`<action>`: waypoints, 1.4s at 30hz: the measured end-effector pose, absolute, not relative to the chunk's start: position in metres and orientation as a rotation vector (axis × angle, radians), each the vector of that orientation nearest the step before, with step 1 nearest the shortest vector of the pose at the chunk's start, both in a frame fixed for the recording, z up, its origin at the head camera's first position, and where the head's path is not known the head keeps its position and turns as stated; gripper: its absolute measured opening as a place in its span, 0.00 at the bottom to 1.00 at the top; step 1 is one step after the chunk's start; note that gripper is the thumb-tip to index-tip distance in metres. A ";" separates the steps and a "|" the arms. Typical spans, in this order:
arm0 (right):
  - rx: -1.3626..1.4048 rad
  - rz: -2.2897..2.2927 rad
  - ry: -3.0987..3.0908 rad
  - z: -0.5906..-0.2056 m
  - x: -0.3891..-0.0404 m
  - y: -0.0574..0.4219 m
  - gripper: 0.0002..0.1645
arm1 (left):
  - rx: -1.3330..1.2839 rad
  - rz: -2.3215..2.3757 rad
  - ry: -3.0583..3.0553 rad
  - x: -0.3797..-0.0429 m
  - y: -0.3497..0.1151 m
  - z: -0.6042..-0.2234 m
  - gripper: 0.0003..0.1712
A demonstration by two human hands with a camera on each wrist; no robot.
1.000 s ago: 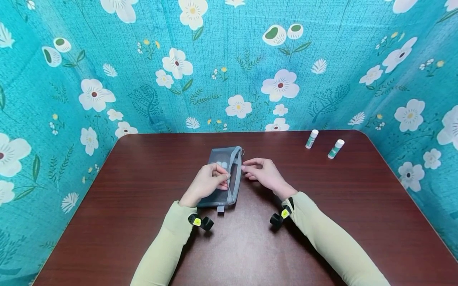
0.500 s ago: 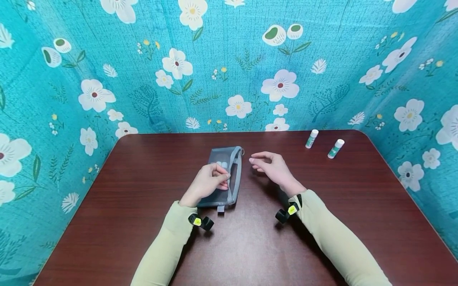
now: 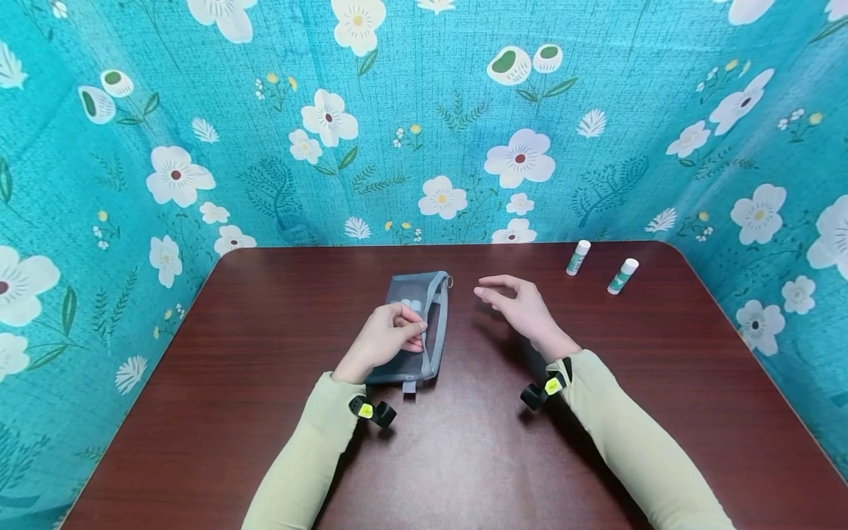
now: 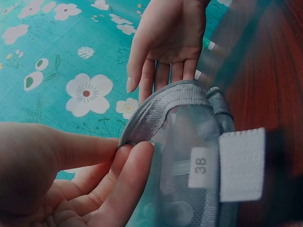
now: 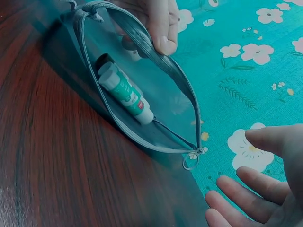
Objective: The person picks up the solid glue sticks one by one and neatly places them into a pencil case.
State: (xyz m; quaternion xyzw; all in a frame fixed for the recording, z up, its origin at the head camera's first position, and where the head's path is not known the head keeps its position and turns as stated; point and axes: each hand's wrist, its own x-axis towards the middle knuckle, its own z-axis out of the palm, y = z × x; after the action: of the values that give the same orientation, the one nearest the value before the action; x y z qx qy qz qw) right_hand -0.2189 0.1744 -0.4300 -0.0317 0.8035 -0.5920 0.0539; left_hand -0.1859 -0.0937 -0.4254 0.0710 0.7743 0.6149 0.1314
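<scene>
A grey mesh zip pouch (image 3: 402, 367) lies on the table with its zipped mouth spread wide toward the right. My left hand (image 3: 383, 335) pinches the near lip of that mouth between thumb and fingers. Inside, the right wrist view shows a green-and-white glue stick (image 5: 127, 96), with at least one more white tube beside it, partly covered. My right hand (image 3: 523, 308) hovers to the right of the pouch, apart from it, holding nothing. In the right wrist view its fingers (image 5: 246, 189) are relaxed and spread near the pull ring (image 5: 191, 161).
Two more glue sticks, one farther back (image 3: 578, 258) and one to its right (image 3: 623, 276), stand or lean at the table's back right. The dark wooden table (image 3: 278, 309) meets a flowered turquoise cloth (image 3: 397, 147) behind.
My right hand has drawn away from the pouch's open edge, moving right and slightly back, and its fingers have parted. The left hand and pouch have stayed in place.
</scene>
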 end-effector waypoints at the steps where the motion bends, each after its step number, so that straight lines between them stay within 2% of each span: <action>1: -0.094 -1.795 2.444 -0.430 -0.219 0.176 0.30 | 0.207 1.782 2.248 -0.186 -0.094 -0.425 0.05; 20: 0.011 -1.837 2.488 -0.428 -0.223 0.209 0.38 | 0.197 1.770 2.254 -0.187 -0.093 -0.426 0.04; 42: 0.148 -1.874 2.556 -0.418 -0.219 0.249 0.40 | 0.203 1.764 2.257 -0.185 -0.093 -0.426 0.04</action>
State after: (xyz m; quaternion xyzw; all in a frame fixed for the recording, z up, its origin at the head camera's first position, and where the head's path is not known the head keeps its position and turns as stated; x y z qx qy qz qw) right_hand -0.2186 0.2495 -0.4178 0.0466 0.8055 -0.5906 -0.0156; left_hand -0.1848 -0.0935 -0.4263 0.0700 0.7788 0.6087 0.1344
